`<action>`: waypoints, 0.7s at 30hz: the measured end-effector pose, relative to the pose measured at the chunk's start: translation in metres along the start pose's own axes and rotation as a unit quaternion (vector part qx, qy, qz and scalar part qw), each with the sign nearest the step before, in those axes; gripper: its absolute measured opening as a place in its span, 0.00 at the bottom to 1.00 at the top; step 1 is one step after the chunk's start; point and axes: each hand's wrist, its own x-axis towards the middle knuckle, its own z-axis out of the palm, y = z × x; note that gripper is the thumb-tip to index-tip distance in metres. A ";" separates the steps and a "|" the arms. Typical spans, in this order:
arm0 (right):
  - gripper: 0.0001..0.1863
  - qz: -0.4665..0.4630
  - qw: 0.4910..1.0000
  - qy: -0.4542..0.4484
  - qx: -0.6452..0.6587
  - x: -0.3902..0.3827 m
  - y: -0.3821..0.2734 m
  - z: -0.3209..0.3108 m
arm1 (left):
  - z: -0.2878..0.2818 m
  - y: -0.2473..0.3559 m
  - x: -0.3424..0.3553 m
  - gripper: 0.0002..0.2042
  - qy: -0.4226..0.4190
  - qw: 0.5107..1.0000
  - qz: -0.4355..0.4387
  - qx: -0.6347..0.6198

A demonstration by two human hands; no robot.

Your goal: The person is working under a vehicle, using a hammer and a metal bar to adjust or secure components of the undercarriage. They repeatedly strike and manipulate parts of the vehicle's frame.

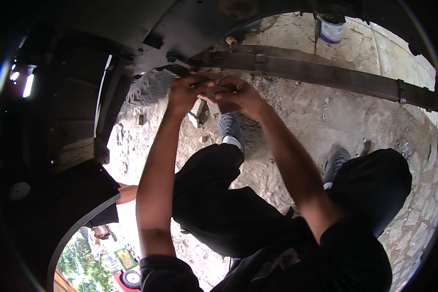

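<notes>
Progress looks partial to us: our right hand (244, 100) pinches a small brown piece (228, 107), not set down; our left hand (184, 93) is close beside it (its grip we cannot tell). Tyre (150, 89) and metal beam (304, 70) crowd the far side; dirt floor (309, 109) leaves room nearer us.
</notes>
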 end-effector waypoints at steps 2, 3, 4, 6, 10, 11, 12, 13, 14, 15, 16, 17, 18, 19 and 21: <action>0.17 0.016 0.997 0.071 0.011 -0.009 0.017 0.010 | -0.005 -0.004 0.002 0.09 0.012 0.998 0.013 0.065; 0.15 0.022 0.994 0.107 0.017 -0.012 0.025 0.013 | -0.004 -0.006 0.003 0.09 0.016 0.995 0.019 0.099; 0.15 0.031 0.992 0.124 -0.006 -0.015 0.029 0.013 | 0.000 -0.008 0.004 0.09 0.009 0.996 0.022 0.081; 0.14 0.037 0.989 0.126 -0.067 -0.016 0.031 0.010 | -0.001 -0.012 0.002 0.09 -0.010 0.998 0.027 0.058; 0.12 0.090 0.976 0.137 -0.140 -0.019 0.022 0.013 | 0.003 -0.007 -0.006 0.11 -0.008 0.997 -0.072 -0.039; 0.12 0.110 0.973 0.139 -0.147 -0.019 0.016 0.014 | 0.007 0.000 -0.006 0.11 0.000 0.994 -0.090 -0.063; 0.12 0.072 0.980 0.132 -0.133 -0.018 0.017 0.012 | 0.013 0.008 -0.007 0.13 -0.003 0.991 -0.103 -0.090; 0.13 0.034 0.984 0.124 -0.120 -0.016 0.020 0.010 | 0.016 0.014 -0.004 0.13 -0.013 0.992 -0.094 -0.087; 0.13 -0.004 0.988 0.114 -0.104 -0.014 0.020 0.013 | 0.016 0.017 -0.001 0.14 -0.021 0.993 -0.086 -0.083; 0.13 0.011 0.991 0.113 -0.075 -0.013 0.018 0.013 | 0.015 0.021 0.001 0.15 -0.029 0.993 -0.079 -0.079; 0.13 0.025 0.992 0.112 -0.045 -0.013 0.016 0.013 | 0.015 0.024 0.002 0.15 -0.033 0.993 -0.082 -0.079; 0.13 0.043 0.993 0.112 -0.016 -0.015 0.014 0.014 | 0.015 0.023 0.000 0.15 -0.038 0.992 -0.089 -0.081; 0.13 0.062 0.991 0.117 -0.031 -0.017 0.012 0.015 | 0.016 0.021 -0.001 0.16 -0.044 0.991 -0.095 -0.084; 0.13 0.082 0.988 0.122 -0.046 -0.019 0.011 0.015 | 0.015 0.019 -0.004 0.15 -0.047 0.992 -0.088 -0.075; 0.13 0.076 0.988 0.124 -0.047 -0.018 0.008 0.012 | 0.016 0.021 -0.004 0.15 -0.057 0.994 -0.066 -0.058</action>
